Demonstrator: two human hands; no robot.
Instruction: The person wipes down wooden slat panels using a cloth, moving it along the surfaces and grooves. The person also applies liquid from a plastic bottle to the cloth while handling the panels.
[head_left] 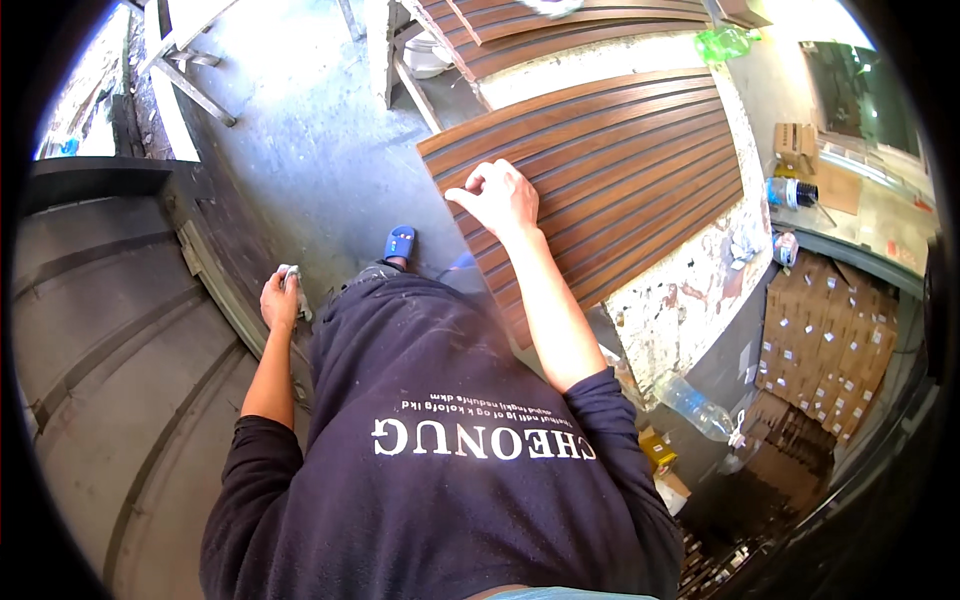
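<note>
A brown slatted panel (610, 180) with dark grooves lies at a slant on a worn, paint-spotted work surface (680, 310). My right hand (503, 200) is over the panel's left part, near its edge. Its fingers are curled and the thumb points left; whether anything is in them is hidden. Down at my left side, my left hand (278, 302) is closed on a crumpled greyish-white cloth (301, 292), away from the panel.
More slatted panels (560, 30) lie beyond. A green bottle (727, 43) sits at the far right corner, and a clear plastic bottle (695, 403) lies nearer. Stacked cartons (828, 345) stand right. A metal shutter-like surface (110, 370) is at left. My foot wears a blue slipper (400, 242).
</note>
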